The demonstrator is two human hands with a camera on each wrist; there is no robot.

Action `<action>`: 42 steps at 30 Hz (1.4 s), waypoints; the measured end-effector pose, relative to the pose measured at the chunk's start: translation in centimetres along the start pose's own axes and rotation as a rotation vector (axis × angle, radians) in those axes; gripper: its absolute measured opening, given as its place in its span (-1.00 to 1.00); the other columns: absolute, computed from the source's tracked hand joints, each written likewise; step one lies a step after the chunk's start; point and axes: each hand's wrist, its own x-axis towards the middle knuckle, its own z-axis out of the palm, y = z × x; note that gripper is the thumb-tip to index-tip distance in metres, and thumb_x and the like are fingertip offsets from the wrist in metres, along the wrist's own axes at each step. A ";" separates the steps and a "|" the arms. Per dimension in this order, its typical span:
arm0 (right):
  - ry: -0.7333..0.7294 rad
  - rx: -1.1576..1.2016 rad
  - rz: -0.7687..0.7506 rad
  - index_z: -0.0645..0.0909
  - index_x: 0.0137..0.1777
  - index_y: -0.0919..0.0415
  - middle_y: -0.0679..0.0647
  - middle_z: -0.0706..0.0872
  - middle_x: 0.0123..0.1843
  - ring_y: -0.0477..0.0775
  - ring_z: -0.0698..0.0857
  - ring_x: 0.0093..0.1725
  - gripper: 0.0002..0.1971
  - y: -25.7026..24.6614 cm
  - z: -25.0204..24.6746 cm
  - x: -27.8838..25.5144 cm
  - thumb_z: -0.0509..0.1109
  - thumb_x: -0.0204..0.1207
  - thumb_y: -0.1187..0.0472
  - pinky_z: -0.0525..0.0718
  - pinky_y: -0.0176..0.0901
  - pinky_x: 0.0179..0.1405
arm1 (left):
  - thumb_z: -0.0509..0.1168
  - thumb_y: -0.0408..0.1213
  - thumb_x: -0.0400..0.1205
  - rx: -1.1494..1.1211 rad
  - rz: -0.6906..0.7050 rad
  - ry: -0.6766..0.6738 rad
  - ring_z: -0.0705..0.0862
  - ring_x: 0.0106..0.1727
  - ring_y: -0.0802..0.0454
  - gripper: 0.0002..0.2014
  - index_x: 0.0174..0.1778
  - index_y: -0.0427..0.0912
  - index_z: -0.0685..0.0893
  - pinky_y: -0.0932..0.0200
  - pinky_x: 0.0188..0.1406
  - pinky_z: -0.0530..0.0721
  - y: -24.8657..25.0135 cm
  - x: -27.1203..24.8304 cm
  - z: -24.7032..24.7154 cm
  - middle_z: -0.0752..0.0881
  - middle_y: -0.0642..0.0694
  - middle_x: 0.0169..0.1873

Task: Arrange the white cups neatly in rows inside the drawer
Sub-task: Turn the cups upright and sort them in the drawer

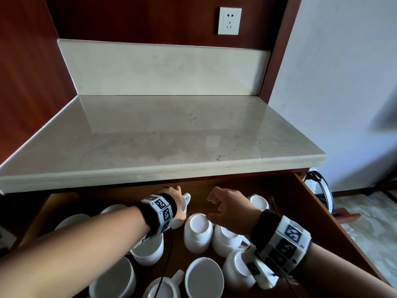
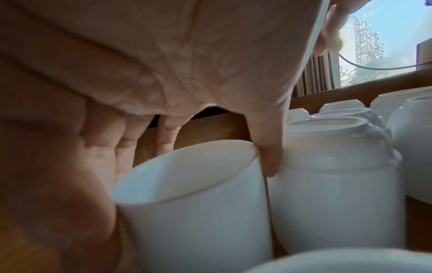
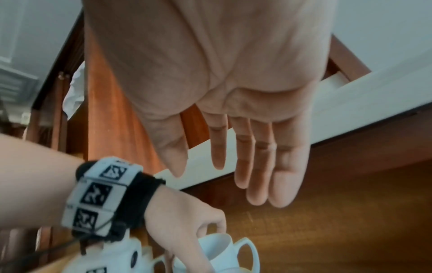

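Observation:
The open wooden drawer (image 1: 318, 220) holds several white cups, some upright (image 1: 203, 278) and some upside down (image 1: 198, 231). Far in the drawer, my left hand (image 1: 171, 197) grips an upright handled cup (image 2: 194, 194) by its rim, thumb on one side and fingers over the other. That cup stands against an upside-down cup (image 2: 334, 184). My right hand (image 1: 217, 204) hovers to its right above the drawer's bare floor. It holds nothing, and its fingers (image 3: 257, 166) hang nearly straight. My forearms hide parts of the left and right cups.
A pale marble counter (image 1: 163, 134) overhangs the drawer's back, close above both hands. A black cable (image 1: 168, 252) runs from my left wrist over the cups. There is a wall socket (image 1: 229, 20) above, and a black-and-white object (image 1: 320, 186) on the floor to the right.

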 end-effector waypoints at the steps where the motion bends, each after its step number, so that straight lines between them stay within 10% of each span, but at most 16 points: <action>1: -0.054 -0.084 -0.019 0.48 0.35 0.07 0.05 0.61 0.28 0.04 0.63 0.12 -0.45 -0.4 0.4 0.7 0.52 0.39 0.00 0.60 -0.17 0.09 | 0.37 0.19 0.47 0.016 0.008 0.001 0.54 0.37 -0.23 -0.01 0.67 -0.18 0.00 -0.03 0.20 0.60 -0.1 -0.4 -0.1 0.51 -0.25 0.39; 7: -0.443 -0.607 -0.008 0.19 0.56 0.02 0.18 0.38 0.50 0.34 0.41 0.48 -0.08 -2.9 4.7 4.1 0.63 0.27 -0.03 0.38 0.37 0.40 | 0.30 0.32 0.47 0.027 0.109 0.078 0.66 0.21 -0.17 -0.25 0.41 -0.14 0.37 0.07 -0.07 0.58 -2.7 -3.3 -1.2 0.64 -0.17 0.21; 17: -0.407 -0.764 -0.118 0.27 0.50 0.07 0.14 0.52 0.42 0.24 0.59 0.37 -0.09 -3.2 6.4 5.1 0.67 0.18 0.03 0.45 0.26 0.32 | 0.33 0.20 0.53 -0.154 0.193 0.182 0.70 0.01 -0.11 -0.49 0.26 -0.06 0.51 0.14 -0.20 0.54 -6.1 -7.1 -0.5 0.69 -0.12 0.06; 24: -0.093 -0.031 -0.168 0.51 0.29 -0.04 -0.05 0.71 0.13 0.01 0.71 0.07 -0.21 -1.5 -1.5 1.0 0.72 0.02 -0.04 0.71 -0.12 0.01 | 0.58 0.17 0.29 -0.481 0.431 0.190 0.60 0.29 0.04 -0.04 0.55 0.11 0.25 0.13 0.19 0.60 -6.9 -8.1 -1.4 0.57 -0.02 0.38; 28: -0.167 0.892 -0.050 0.64 0.17 0.14 0.19 0.76 0.01 0.12 0.77 -0.03 -0.33 0.6 -3.2 -0.1 0.72 -0.02 0.20 0.74 0.01 -0.10 | 0.70 -0.09 0.22 -0.914 0.703 0.245 0.54 0.32 0.27 0.00 0.43 0.46 0.22 0.23 0.19 0.60 -5.5 -8.7 -1.8 0.47 0.16 0.39; 31: -0.289 1.235 0.053 0.60 0.30 0.28 0.33 0.71 0.14 0.33 0.67 0.12 -0.19 1.3 -2.8 -0.3 0.74 0.01 0.05 0.56 0.21 0.13 | 0.67 -0.05 0.22 -1.025 0.794 0.392 0.66 0.16 0.16 -0.13 0.41 0.27 0.37 0.08 0.17 0.68 -4.7 -8.8 -2.4 0.62 0.10 0.20; 35: -0.097 0.910 0.200 0.61 0.28 0.15 0.30 0.72 0.19 0.23 0.72 0.06 -0.39 1.5 -3.6 -0.6 0.50 0.33 -0.20 0.61 0.16 0.08 | 0.63 0.14 0.16 -0.826 0.692 0.425 0.64 0.05 0.10 -0.16 0.34 0.16 0.41 0.12 0.04 0.64 -3.5 -8.4 -3.2 0.63 0.06 0.09; 42: 0.108 0.567 0.221 0.53 0.29 0.10 0.06 0.75 0.11 0.03 0.75 0.11 -0.62 3.6 -4.9 -2.2 0.39 0.54 -0.02 0.71 -0.03 0.02 | 0.50 0.27 0.20 -0.246 0.464 0.148 0.56 0.11 -0.07 -0.07 0.48 0.14 0.28 0.00 0.08 0.64 -0.3 -6.3 -1.2 0.40 0.01 0.06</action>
